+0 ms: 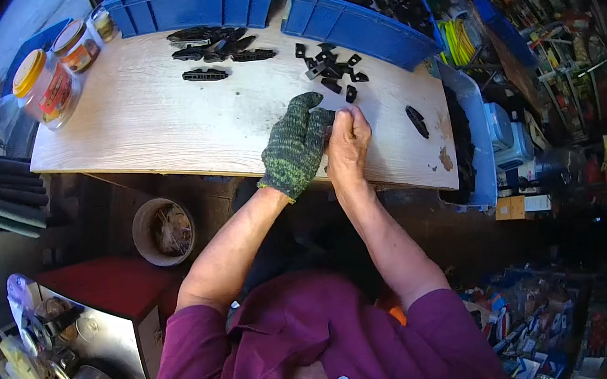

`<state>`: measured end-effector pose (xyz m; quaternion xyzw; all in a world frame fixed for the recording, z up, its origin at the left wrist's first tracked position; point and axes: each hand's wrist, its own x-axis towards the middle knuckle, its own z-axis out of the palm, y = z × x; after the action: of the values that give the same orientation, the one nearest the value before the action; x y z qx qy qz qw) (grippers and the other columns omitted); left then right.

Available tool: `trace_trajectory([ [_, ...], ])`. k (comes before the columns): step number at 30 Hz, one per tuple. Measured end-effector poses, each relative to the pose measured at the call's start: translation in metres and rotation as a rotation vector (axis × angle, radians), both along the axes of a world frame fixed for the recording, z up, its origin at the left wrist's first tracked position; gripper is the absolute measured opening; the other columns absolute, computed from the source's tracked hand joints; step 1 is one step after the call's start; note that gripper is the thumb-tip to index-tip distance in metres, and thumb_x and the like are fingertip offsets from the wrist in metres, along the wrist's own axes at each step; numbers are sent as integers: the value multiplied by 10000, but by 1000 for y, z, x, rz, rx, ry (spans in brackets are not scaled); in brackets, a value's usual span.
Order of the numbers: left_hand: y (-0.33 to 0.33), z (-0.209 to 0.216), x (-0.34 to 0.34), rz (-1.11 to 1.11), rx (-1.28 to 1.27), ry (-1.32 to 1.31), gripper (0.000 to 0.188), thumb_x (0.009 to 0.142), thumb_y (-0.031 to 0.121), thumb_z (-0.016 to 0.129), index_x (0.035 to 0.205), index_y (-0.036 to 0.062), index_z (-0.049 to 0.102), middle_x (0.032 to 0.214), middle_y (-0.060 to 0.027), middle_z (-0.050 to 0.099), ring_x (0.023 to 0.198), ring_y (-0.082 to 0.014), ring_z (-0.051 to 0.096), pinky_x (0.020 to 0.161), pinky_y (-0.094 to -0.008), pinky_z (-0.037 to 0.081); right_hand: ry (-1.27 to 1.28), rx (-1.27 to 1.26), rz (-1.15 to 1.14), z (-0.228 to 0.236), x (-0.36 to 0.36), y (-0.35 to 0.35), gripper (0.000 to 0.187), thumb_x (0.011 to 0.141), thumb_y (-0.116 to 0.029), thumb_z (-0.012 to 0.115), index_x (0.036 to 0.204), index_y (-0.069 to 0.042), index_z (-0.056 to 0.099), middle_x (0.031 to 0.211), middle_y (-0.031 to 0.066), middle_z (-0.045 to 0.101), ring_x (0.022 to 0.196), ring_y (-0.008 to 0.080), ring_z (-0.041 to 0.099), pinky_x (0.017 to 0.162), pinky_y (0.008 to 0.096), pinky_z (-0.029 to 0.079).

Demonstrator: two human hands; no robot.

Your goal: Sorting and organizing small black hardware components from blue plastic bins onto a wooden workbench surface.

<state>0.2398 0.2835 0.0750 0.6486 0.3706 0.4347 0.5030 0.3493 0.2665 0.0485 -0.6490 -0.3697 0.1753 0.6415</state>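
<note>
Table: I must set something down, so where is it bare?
Bare: the table between the yellow-lidded jar and the gloved left hand; a smaller patch between the right hand and the lone black piece. Crowded: the back, with blue bins and black pieces in front.

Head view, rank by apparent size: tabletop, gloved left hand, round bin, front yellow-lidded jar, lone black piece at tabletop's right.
1. Tabletop
2. Gloved left hand
3. Round bin and yellow-lidded jar: too alike to rank
4. Lone black piece
</note>
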Motion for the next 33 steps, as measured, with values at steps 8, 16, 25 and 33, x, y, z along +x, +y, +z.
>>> trace_trajectory([
  [8, 1, -8, -4, -70, 132, -6, 317, 997, 145, 515, 1295, 39, 542, 999, -120, 654, 846, -188, 630, 772, -334, 507, 261, -11, 68, 5, 7, -9, 267, 945, -196, 496, 714, -65, 464, 580, -7, 397, 496, 128, 383, 461, 319, 351],
  [16, -4, -16, -8, -21, 129, -120, 279, 960, 134, 610, 1220, 34, 616, 900, -60, 664, 780, -122, 600, 707, -295, 493, 455, -147, -220, 53, 112, -31, 399, 964, -370, 470, 755, -32, 440, 555, 43, 365, 446, 222, 511, 584, 518, 604],
  [25, 122, 1, -119, 539, 732, 893, 346, 875, 216, 603, 1219, 185, 623, 1174, -160, 624, 1107, -399, 548, 953, -502, 455, 273, -186, -549, 65, 205, -76, 347, 874, -357, 695, 1068, -86, 601, 580, 38, 428, 442, 155, 454, 570, 474, 611],
  [33, 140, 4, -132, 469, 426, 1066, 352, 964, 388, 508, 1222, 191, 643, 1157, -138, 658, 1069, -385, 585, 939, -497, 460, 6, -653, -198, 57, 167, -52, 376, 778, -225, 787, 1081, -68, 628, 804, 84, 588, 444, 131, 445, 385, 317, 484],
])
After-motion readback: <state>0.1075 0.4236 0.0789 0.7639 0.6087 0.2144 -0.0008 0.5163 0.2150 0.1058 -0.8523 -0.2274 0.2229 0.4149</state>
